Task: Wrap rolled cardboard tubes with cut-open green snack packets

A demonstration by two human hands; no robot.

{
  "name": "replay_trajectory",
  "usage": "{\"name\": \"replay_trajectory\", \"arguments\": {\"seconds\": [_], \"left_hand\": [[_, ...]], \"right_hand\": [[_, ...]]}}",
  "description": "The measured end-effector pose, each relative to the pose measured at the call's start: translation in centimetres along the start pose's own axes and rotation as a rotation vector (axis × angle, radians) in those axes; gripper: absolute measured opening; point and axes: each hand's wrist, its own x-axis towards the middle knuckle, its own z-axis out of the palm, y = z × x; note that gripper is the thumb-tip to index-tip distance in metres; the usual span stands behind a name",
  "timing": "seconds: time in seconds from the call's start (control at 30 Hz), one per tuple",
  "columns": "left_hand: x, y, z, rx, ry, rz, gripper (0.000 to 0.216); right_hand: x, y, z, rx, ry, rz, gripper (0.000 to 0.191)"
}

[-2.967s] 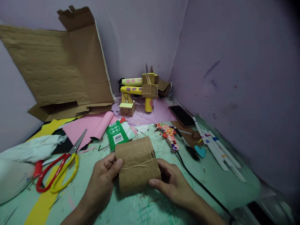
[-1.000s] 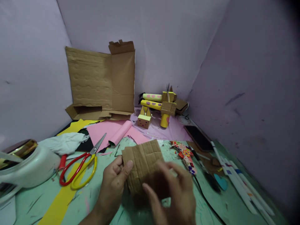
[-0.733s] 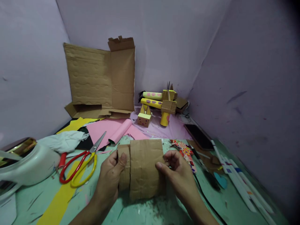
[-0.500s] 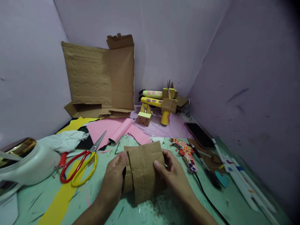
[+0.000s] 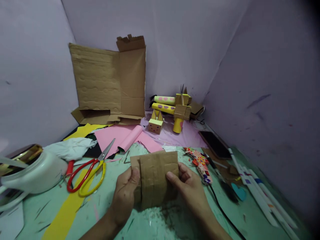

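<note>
Two overlapping pieces of brown cardboard are held between my hands above the front middle of the green table. The front piece is bent into a curve and covers most of the one behind it. My left hand pinches the left edge, thumb in front and fingers hidden behind. On the right edge, my right hand grips with its thumb on the front face and its fingers behind. Red-and-yellow-handled scissors lie to the left, partly open. A floral-wrapped glue gun with a black cord rests to the right.
At the back left stands an opened cardboard box. Small cardboard animal figures sit at the back centre. Pink paper, a yellow strip and a white pot are on the left. A phone and markers lie right.
The front cardboard piece has turned from tilted to nearly level and lines up more closely with the piece behind it. Both hands keep their hold; the view has shifted slightly.
</note>
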Motion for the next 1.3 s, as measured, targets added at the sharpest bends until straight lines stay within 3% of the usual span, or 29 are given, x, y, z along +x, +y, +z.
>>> {"name": "replay_trajectory", "arguments": {"seconds": [0.07, 0.23, 0.37, 0.5, 0.63, 0.73, 0.77, 0.83, 0.93, 1.03, 1.13, 1.3], "left_hand": [[0.6, 0.2, -0.8, 0.030, 0.068, 0.062, 0.044], [1.9, 2.2, -1.8, -0.024, 0.391, 0.193, 0.033], [2.0, 3.6, -1.4, -0.154, 0.514, 0.254, 0.025], [1.6, 3.3, -1.6, -0.109, 0.474, 0.227, 0.020], [1.7, 2.5, -1.6, -0.117, 0.432, 0.198, 0.023], [1.7, 2.1, -0.8, -0.279, 0.344, 0.153, 0.022], [1.6, 1.9, -0.4, -0.313, 0.304, 0.121, 0.020], [1.3, 1.5, 0.2, -0.352, 0.223, 0.037, 0.019], [0.8, 0.7, 0.8, -0.349, 0.126, -0.128, 0.021], [0.7, -0.4, 0.8, -0.279, 0.048, -0.287, 0.019], [0.9, -1.3, 0.6, -0.222, 0.015, -0.354, 0.014], [1.1, -1.6, 0.4, -0.179, 0.056, -0.393, 0.017]], "right_hand": [[0.7, -0.4, -1.1, 0.041, 0.088, -0.013, 0.031], [4.0, -1.2, -3.6, 0.113, 0.376, -0.183, 0.032], [7.3, -0.4, -2.8, 0.041, 0.395, -0.173, 0.024], [7.4, 0.0, -0.7, -0.069, 0.369, -0.150, 0.033], [3.1, -0.9, 0.9, -0.150, 0.406, -0.201, 0.061], [0.2, -1.3, 2.3, 0.133, 0.094, 0.130, 0.069], [-0.3, -1.3, 2.8, 0.230, -0.015, 0.180, 0.068], [-0.5, -1.2, 3.6, 0.360, -0.120, 0.122, 0.069], [0.1, -0.6, 4.4, 0.426, -0.069, -0.030, 0.072], [0.3, 0.0, 4.4, 0.374, 0.037, -0.041, 0.061], [0.0, 0.3, 4.3, 0.300, 0.114, -0.036, 0.046], [-0.2, 0.1, 4.1, 0.281, 0.191, 0.043, 0.041]]}}
